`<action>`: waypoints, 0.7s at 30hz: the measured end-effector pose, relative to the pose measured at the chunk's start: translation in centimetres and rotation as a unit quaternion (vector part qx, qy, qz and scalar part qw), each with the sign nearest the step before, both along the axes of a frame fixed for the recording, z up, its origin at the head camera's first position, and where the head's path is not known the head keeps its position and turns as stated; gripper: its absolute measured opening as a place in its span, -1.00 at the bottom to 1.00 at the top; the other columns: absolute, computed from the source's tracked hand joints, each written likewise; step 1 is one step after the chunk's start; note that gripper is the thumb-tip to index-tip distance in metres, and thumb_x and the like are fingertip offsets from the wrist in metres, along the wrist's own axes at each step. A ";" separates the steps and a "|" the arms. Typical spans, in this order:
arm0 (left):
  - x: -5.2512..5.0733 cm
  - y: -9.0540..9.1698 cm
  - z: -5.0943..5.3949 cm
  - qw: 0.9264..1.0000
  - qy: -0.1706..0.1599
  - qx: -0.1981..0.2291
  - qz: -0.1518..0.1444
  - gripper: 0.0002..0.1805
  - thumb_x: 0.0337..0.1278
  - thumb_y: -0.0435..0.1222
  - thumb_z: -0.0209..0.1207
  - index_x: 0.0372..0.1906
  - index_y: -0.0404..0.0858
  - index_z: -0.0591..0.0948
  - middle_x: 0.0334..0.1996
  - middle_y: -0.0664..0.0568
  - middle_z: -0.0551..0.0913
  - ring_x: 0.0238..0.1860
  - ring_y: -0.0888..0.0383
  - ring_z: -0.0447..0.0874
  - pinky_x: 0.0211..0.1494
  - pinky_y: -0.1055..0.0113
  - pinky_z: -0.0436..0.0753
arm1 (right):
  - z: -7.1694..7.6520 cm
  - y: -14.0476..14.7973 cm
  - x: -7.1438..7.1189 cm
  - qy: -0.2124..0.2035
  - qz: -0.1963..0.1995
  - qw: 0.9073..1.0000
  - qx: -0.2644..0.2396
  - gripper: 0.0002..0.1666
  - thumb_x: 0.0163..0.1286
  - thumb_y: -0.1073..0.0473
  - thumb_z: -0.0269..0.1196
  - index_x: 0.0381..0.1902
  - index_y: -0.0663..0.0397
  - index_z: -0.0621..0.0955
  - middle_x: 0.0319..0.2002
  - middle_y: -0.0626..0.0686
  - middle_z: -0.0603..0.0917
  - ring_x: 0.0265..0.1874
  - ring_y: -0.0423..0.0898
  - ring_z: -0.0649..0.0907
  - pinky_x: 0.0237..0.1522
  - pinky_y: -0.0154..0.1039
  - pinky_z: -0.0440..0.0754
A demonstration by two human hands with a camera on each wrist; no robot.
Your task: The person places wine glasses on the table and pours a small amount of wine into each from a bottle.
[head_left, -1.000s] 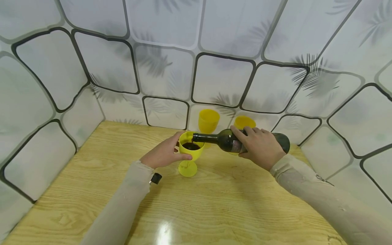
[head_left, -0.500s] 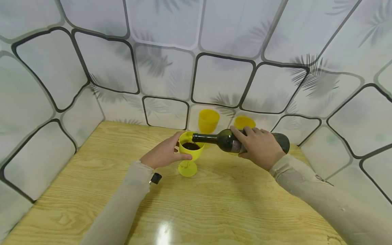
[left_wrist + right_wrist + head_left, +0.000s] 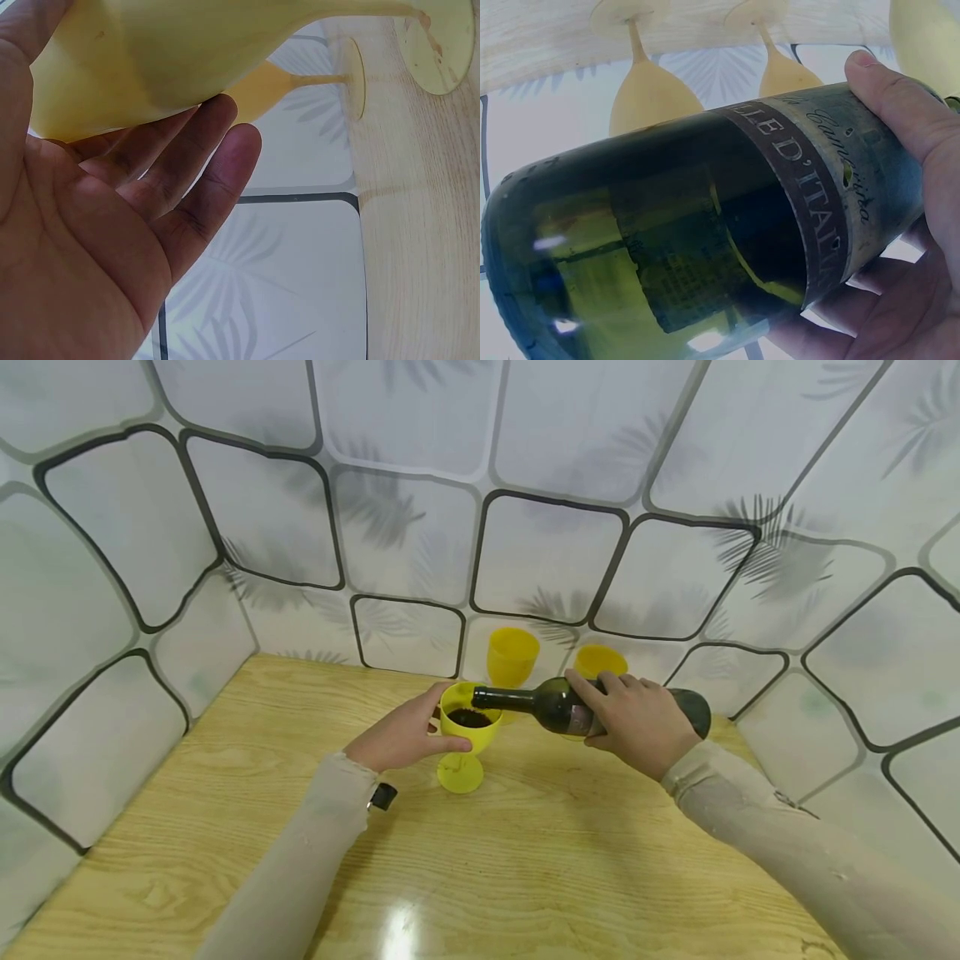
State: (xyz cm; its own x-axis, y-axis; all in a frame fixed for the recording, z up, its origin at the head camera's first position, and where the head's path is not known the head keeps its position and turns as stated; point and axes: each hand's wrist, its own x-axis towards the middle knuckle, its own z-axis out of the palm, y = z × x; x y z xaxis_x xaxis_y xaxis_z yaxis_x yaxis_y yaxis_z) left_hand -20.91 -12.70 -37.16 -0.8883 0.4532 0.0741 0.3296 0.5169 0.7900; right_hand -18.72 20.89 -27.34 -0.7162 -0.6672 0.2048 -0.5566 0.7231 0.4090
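While a left hand (image 3: 405, 733) grips a yellow stemmed goblet (image 3: 483, 738) round its bowl, thumb in front and fingers behind, a right hand (image 3: 641, 720) grips a dark green glass bottle (image 3: 557, 703) by its body. The yellow goblet is landmark here. The bottle lies nearly level on its right side, neck crossing over its rim, mouth inside the opening; can't tell whether glass touches rim.

Around: two more stemmed goblets, orange-yellow. The left one (image 3: 513, 657) is just behind the yellow goblet, a bit to its right, lower part cut off by bottle neck. The right one (image 3: 600, 660) is farther right of the yellow goblet and also behind, mostly blocked by bottle and right hand. White wall with grey-black rounded outlines and grey leaf prints (image 3: 405, 539) is behind the yellow goblet; light wood-grain table (image 3: 480, 877) is under and in front of it. Small black square object (image 3: 382, 796) at left cuff, in front and left of it.

Containers: yellow goblet has dark liquid (image 3: 469, 718) with bubbles on its surface; brown streaks (image 3: 433, 45) on its foot. Bottle carries a brown and pale printed label (image 3: 802, 172); its liquid level is unclear. Bottoms of both rear goblets are hidden, so contents can't be told.
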 end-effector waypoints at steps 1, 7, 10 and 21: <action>0.0 0.0 0.0 1.000 0.000 0.000 0.000 0.01 0.14 0.22 0.39 0.59 0.10 0.15 0.15 0.22 0.58 0.09 0.15 0.59 0.21 0.09 0.61 | 0.0 0.0 0.0 0.000 0.000 1.000 0.000 0.16 0.02 -0.23 0.64 0.50 0.05 0.43 -0.09 0.27 0.66 -0.31 0.20 0.71 -0.27 0.08 0.76; 0.0 0.0 0.0 1.000 -0.001 0.002 0.000 0.00 0.15 0.21 0.39 0.59 0.10 0.16 0.15 0.22 0.58 0.09 0.15 0.59 0.21 0.09 0.61 | 0.1 -0.1 0.0 -0.005 -0.002 1.000 -0.004 0.16 0.01 -0.22 0.64 0.50 0.05 0.43 -0.08 0.27 0.66 -0.29 0.21 0.72 -0.25 0.10 0.76; 0.0 0.0 -0.1 1.000 -0.001 0.003 -0.002 0.00 0.15 0.21 0.39 0.59 0.10 0.16 0.15 0.22 0.58 0.08 0.15 0.59 0.21 0.10 0.61 | 0.0 -0.1 0.0 -0.005 -0.002 1.000 -0.006 0.17 0.01 -0.21 0.65 0.50 0.05 0.43 -0.08 0.27 0.66 -0.29 0.21 0.72 -0.24 0.10 0.76; -0.1 0.1 -0.1 1.000 -0.001 0.012 -0.001 -0.04 0.16 0.14 0.42 0.57 0.12 0.18 0.17 0.24 0.58 0.11 0.14 0.58 0.21 0.10 0.60 | 0.0 -0.1 0.1 0.004 -0.001 1.000 0.000 0.17 0.01 -0.24 0.64 0.50 0.04 0.43 -0.08 0.25 0.66 -0.31 0.19 0.71 -0.27 0.09 0.76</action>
